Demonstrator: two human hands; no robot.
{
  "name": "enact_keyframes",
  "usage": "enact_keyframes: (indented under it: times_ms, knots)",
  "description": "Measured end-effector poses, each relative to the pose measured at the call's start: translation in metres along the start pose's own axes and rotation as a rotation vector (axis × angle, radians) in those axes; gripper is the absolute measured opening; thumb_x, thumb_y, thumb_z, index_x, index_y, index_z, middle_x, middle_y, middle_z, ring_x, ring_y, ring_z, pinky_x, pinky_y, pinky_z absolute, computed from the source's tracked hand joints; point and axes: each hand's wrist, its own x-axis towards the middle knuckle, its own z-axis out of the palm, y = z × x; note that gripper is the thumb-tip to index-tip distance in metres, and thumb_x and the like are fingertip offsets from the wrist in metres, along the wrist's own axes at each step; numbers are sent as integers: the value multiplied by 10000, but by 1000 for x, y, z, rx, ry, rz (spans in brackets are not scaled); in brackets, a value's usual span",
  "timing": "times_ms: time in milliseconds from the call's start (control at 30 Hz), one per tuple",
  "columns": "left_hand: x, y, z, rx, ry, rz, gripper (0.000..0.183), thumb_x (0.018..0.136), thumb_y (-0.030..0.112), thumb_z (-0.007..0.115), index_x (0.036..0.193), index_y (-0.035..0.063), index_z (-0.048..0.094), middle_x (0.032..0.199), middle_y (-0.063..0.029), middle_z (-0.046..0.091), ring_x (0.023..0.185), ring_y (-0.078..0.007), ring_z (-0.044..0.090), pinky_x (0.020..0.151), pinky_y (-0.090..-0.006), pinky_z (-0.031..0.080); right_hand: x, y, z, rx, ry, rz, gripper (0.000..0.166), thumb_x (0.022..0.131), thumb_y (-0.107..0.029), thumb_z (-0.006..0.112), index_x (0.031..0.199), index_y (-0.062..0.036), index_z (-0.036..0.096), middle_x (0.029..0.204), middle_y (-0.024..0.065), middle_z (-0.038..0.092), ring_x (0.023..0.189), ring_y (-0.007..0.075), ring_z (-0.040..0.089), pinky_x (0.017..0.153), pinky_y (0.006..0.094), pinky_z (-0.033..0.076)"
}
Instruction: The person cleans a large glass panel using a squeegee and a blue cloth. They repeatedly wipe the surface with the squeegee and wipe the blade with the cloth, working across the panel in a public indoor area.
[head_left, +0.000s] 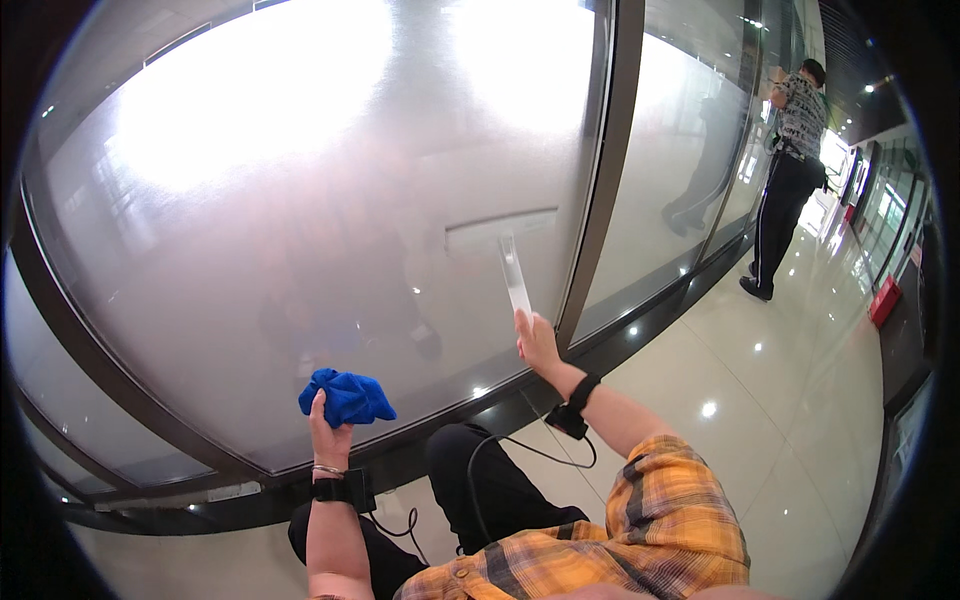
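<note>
My right hand (538, 341) grips the handle of a white squeegee (515, 279). The squeegee's wide head lies against a large frosted glass panel (315, 300), its dark blade edge along the top. In my left hand (330, 431) is a bunched blue cloth (347, 397), held up in front of the lower part of the glass. Whether the cloth touches the glass I cannot tell. Each wrist carries a black strap with a small box and a cable.
A dark metal frame post (606, 172) borders the panel on the right, above a black base ledge (480, 412). Further along the corridor a person (795, 150) stands at the glass. A red box (886, 301) sits by the opposite wall on the glossy tiled floor (720, 375).
</note>
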Motion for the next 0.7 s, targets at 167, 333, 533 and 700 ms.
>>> enact_keyframes:
  times_ms: [167,333,533,700]
  knots:
    - [1,1,-3,-17,14,15,366,914,339,574,1195,107,555,1059,-32,625,980,-176,604,794,-350,507,129,-145,-66,88,63,-146,561,922,-603,463,717,-81,493,474,-4,437,378,121,457,369,273,365]
    - [0,0,-6,-48,8,33,347,913,329,584,1176,102,567,1064,-26,629,982,-164,600,797,-333,498,159,-216,-96,185,183,-89,595,910,-617,450,750,-47,511,533,17,473,422,113,485,374,269,374]
    - [4,-6,11,-53,-29,13,343,939,323,537,1191,93,567,1083,-46,638,976,-187,617,811,-342,502,39,12,-10,2,154,-57,592,961,-566,389,670,-58,477,470,28,416,397,156,461,390,335,353]
    - [-4,4,1,-4,-14,28,347,943,319,522,1201,90,559,1086,-59,638,986,-205,620,806,-366,518,-70,45,40,66,-34,177,569,948,-572,416,757,-42,490,479,32,470,410,145,523,402,307,403]
